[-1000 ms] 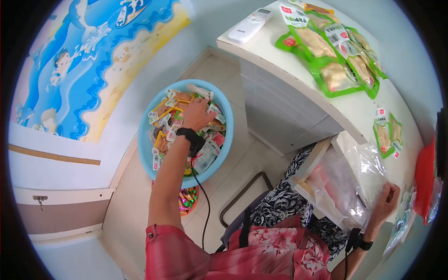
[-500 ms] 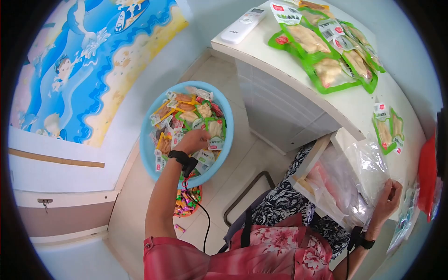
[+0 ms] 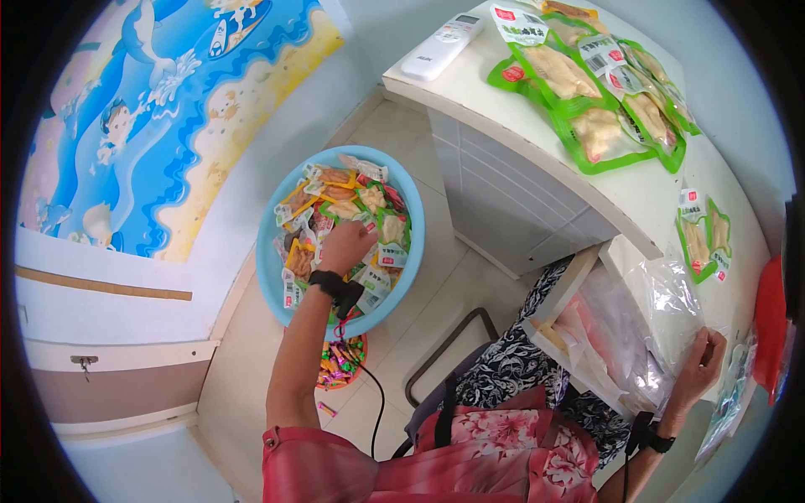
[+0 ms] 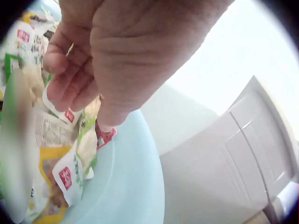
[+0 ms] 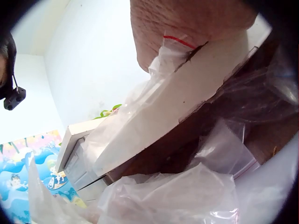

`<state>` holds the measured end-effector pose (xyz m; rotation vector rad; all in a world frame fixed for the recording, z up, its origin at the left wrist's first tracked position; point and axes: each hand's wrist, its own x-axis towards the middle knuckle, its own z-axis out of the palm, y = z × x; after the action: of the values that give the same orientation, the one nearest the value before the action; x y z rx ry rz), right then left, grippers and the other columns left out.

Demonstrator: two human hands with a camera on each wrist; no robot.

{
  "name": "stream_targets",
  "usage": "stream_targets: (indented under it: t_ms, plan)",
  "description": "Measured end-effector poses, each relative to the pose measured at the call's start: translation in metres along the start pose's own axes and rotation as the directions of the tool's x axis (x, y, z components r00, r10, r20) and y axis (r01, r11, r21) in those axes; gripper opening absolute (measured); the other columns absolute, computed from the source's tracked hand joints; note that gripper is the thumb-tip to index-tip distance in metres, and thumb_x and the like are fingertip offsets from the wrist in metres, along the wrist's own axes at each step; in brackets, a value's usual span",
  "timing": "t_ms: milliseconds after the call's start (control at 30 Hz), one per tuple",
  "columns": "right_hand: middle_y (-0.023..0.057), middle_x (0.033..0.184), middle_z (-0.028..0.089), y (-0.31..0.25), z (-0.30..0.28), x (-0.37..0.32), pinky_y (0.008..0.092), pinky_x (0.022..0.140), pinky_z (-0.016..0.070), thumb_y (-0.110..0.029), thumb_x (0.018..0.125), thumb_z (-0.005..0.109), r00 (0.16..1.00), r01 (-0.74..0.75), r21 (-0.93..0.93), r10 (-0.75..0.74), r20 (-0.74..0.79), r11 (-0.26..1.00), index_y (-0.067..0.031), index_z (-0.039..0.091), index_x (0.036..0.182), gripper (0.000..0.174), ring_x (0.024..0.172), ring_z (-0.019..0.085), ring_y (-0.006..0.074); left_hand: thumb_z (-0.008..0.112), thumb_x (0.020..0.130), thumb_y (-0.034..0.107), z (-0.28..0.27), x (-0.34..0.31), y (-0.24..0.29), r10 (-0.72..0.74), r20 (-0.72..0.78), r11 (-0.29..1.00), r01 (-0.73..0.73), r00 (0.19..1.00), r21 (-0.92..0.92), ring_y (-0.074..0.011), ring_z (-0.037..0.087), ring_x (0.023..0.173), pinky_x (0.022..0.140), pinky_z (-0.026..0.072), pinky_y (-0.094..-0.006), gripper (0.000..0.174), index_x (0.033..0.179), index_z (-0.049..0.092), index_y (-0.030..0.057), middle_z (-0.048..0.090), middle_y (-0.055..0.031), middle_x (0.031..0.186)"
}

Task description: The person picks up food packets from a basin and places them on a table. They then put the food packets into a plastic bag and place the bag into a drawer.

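Note:
A light blue basin (image 3: pixel 267 277) stands on the floor, heaped with snack packets (image 4: pixel 67 172) in green, yellow and white wrappers. Over the heap, my left hand (image 3: pixel 345 247) has its fingers bent, pinching a white-labelled packet (image 4: pixel 69 114) with a red logo at the fingertips; the hand hides much of that packet. At the right, my right hand (image 3: pixel 703 369) grips the edge of a clear plastic bag (image 3: pixel 662 293) by the open drawer (image 3: pixel 558 289). In the right wrist view its fingers are mostly hidden behind the palm, beside the bag's red seal line.
Green-edged packets (image 3: pixel 604 126) of pale meat lie on the white desk (image 3: pixel 470 92), near a white remote control (image 3: pixel 443 46). Two smaller green packets (image 3: pixel 703 239) lie farther along it. A small tub of wrapped candies (image 3: pixel 340 365) stands below the basin. Clear bags (image 5: pixel 173 196) fill the drawer.
My left hand has drawn back from the far part of the heap towards its middle, and a red-logo label now shows at its fingertips. The right hand stays by the bag.

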<state>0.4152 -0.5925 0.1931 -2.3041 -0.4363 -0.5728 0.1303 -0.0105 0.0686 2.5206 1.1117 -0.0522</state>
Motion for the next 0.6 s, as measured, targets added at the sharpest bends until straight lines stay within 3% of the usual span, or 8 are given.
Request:
stream_targets:
  t_ms: [67, 100, 200, 233, 333, 433, 533, 600]
  plan:
    - [-0.0028, 0.085, 0.054, -0.005, -0.002, 0.0, 0.0212, 0.065, 0.0399, -0.01, 0.104, 0.062, 1.0, -0.014, -0.015, 0.014, 0.018, 1.0, -0.002, 0.061, 0.099, 0.01, 0.074, 0.047, 0.005, 0.073, 0.085, 0.046, 0.025, 0.013, 0.006, -0.071, 0.02, 0.997, 0.07, 0.997, 0.038, -0.0391, 0.069, 0.079, 0.071, 0.0527, -0.0476, 0.045, 0.082, 0.07, 0.0018, 0.07, -0.0188, 0.08]
    - [-0.0032, 0.085, 0.054, -0.009, -0.003, 0.0, 0.0213, 0.064, 0.0394, -0.01, 0.104, 0.062, 0.999, -0.021, -0.022, 0.022, 0.025, 1.0, -0.0022, 0.061, 0.099, 0.01, 0.074, 0.047, 0.0048, 0.078, 0.08, 0.041, 0.036, 0.016, 0.005, -0.079, 0.023, 0.997, 0.079, 0.997, -0.014, -0.0384, 0.069, 0.08, 0.07, 0.0526, -0.047, 0.04, 0.081, 0.069, 0.0015, 0.069, -0.0189, 0.08]
    - [-0.0041, 0.083, 0.053, -0.015, -0.003, 0.0, 0.0214, 0.062, 0.0373, -0.011, 0.103, 0.063, 1.0, -0.013, -0.059, 0.013, 0.007, 0.998, -0.0028, 0.061, 0.098, 0.01, 0.072, 0.045, 0.0045, 0.081, 0.078, 0.031, 0.059, 0.02, -0.006, 0.052, -0.096, 0.982, -0.068, 0.994, -0.175, -0.0379, 0.067, 0.078, 0.069, 0.0518, -0.046, 0.033, 0.079, 0.067, 0.001, 0.069, -0.0185, 0.08]
    - [-0.0041, 0.082, 0.053, -0.016, -0.002, 0.0, 0.0213, 0.062, 0.0369, -0.011, 0.103, 0.063, 1.0, -0.01, -0.052, 0.01, -0.003, 0.999, -0.0028, 0.061, 0.098, 0.009, 0.071, 0.044, 0.0046, 0.079, 0.082, 0.02, 0.064, 0.017, -0.009, 0.115, -0.202, 0.936, -0.174, 0.973, -0.306, -0.0198, 0.051, 0.061, 0.06, 0.0434, -0.0355, 0.027, 0.078, 0.063, -0.0015, 0.056, -0.0084, 0.066]
    - [-0.0038, 0.08, 0.052, -0.016, 0.0, 0.0, 0.0212, 0.061, 0.036, -0.01, 0.102, 0.064, 1.0, 0.005, -0.027, -0.005, -0.009, 1.0, -0.0028, 0.061, 0.098, 0.009, 0.069, 0.044, 0.0047, 0.077, 0.085, 0.017, 0.059, 0.002, -0.014, -0.029, -0.298, 0.839, -0.139, 0.954, -0.526, -0.0138, 0.051, 0.063, 0.06, 0.0417, -0.0332, 0.024, 0.075, 0.062, -0.0002, 0.056, -0.0025, 0.067]
    - [-0.0035, 0.079, 0.052, -0.012, 0.0, 0.0, 0.0215, 0.059, 0.0353, -0.011, 0.102, 0.065, 1.0, 0.017, -0.02, -0.018, -0.009, 1.0, -0.0028, 0.061, 0.098, 0.01, 0.068, 0.043, 0.0046, 0.074, 0.088, 0.015, 0.015, -0.02, -0.017, -0.202, -0.204, 0.769, 0.026, 0.958, -0.639, -0.0092, 0.052, 0.066, 0.059, 0.0412, -0.0295, 0.02, 0.076, 0.063, 0.0022, 0.058, 0.0017, 0.072]
    - [-0.0034, 0.079, 0.052, -0.017, 0.0, 0.001, 0.022, 0.059, 0.0352, -0.011, 0.102, 0.065, 1.0, 0.016, -0.02, -0.016, -0.019, 1.0, -0.0026, 0.062, 0.098, 0.01, 0.068, 0.043, 0.0047, 0.071, 0.094, 0.018, -0.024, -0.05, -0.018, -0.348, -0.189, 0.599, 0.063, 0.918, -0.798, -0.0067, 0.053, 0.07, 0.063, 0.0454, -0.0261, 0.019, 0.083, 0.065, 0.0033, 0.057, 0.0012, 0.077]
    - [-0.0033, 0.078, 0.052, -0.016, 0.0, 0.001, 0.0224, 0.059, 0.0354, -0.011, 0.102, 0.064, 1.0, 0.014, -0.008, -0.014, -0.022, 1.0, -0.0024, 0.062, 0.098, 0.01, 0.068, 0.043, 0.0048, 0.068, 0.097, 0.018, -0.041, -0.069, -0.021, -0.357, -0.165, 0.439, 0.009, 0.92, -0.899, -0.0056, 0.053, 0.07, 0.063, 0.0447, -0.0243, 0.018, 0.084, 0.064, 0.0062, 0.057, 0.0033, 0.078]
